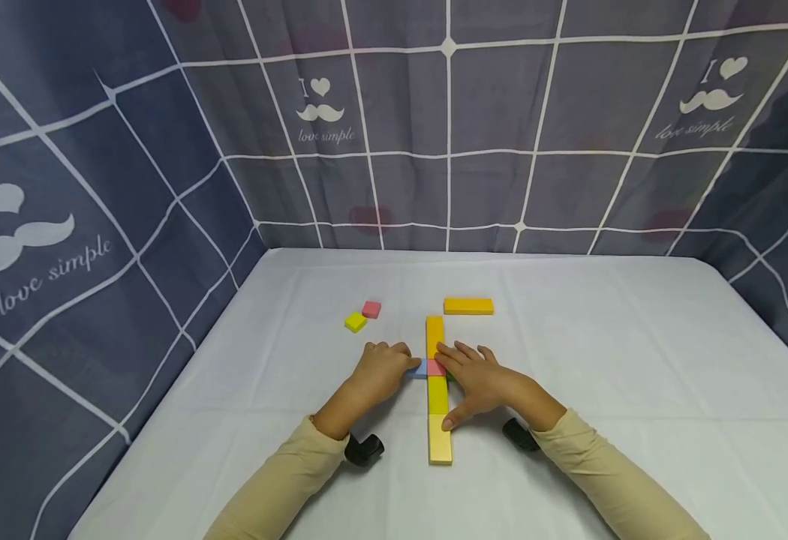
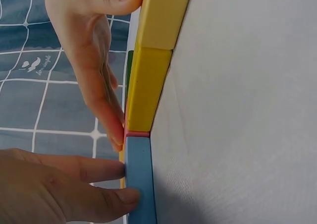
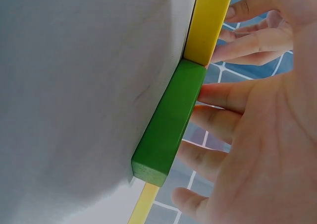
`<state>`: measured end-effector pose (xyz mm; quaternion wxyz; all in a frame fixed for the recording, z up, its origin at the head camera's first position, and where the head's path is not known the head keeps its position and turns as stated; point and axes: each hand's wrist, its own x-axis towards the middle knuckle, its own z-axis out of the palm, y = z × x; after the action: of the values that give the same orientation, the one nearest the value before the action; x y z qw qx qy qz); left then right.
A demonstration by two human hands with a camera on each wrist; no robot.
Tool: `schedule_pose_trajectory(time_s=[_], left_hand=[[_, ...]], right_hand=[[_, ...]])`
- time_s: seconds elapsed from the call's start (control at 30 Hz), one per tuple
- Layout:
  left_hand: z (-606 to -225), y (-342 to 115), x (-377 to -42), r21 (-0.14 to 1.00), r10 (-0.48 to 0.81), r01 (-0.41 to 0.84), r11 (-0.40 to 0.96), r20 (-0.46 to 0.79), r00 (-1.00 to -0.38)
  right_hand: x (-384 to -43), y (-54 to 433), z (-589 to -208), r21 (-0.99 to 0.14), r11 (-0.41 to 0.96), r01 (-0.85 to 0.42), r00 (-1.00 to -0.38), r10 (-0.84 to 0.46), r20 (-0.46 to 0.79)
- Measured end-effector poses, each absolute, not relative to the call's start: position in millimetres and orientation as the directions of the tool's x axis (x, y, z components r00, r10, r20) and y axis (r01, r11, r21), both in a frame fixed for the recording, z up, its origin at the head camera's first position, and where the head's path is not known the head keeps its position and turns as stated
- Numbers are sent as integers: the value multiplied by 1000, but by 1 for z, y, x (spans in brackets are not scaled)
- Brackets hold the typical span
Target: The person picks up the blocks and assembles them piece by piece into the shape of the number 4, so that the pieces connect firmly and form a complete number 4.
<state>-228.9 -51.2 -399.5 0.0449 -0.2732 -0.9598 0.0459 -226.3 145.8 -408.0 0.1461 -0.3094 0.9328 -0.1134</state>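
Observation:
Flat blocks form a cross on the white table in the head view. Its centre is a pink square (image 1: 434, 368); an orange block (image 1: 434, 330) extends behind it, a yellow block (image 1: 437, 395) and a cream block (image 1: 440, 444) in front. On the left arm lies a blue block (image 2: 141, 172), pinched between thumb and index finger of my left hand (image 1: 379, 369). A green block (image 3: 171, 120) makes the right arm, mostly covered by my right hand (image 1: 482, 379) in the head view. That hand is spread, fingertips over the pink square, thumb at the cream block's edge.
Behind the cross lies a separate orange block (image 1: 468, 306). To the left, a small yellow square (image 1: 356, 322) and a small pink square (image 1: 371, 309) sit close together. Grey checked cloth (image 1: 488, 187) hangs behind and at both sides of the white table (image 1: 637, 345).

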Motion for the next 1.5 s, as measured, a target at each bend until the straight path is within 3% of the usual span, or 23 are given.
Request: schedule_pose_trajectory(time_s=[0.87, 1.5], left_hand=[[-402, -52, -234, -180, 548, 530, 829, 73, -833], [-400, -53, -234, -161, 537, 527, 834, 24, -843]], right_hand=[[-228, 146, -406, -333, 774, -538, -761, -617, -203], [-229, 145, -405, -304, 765, -568, -748, -633, -197]])
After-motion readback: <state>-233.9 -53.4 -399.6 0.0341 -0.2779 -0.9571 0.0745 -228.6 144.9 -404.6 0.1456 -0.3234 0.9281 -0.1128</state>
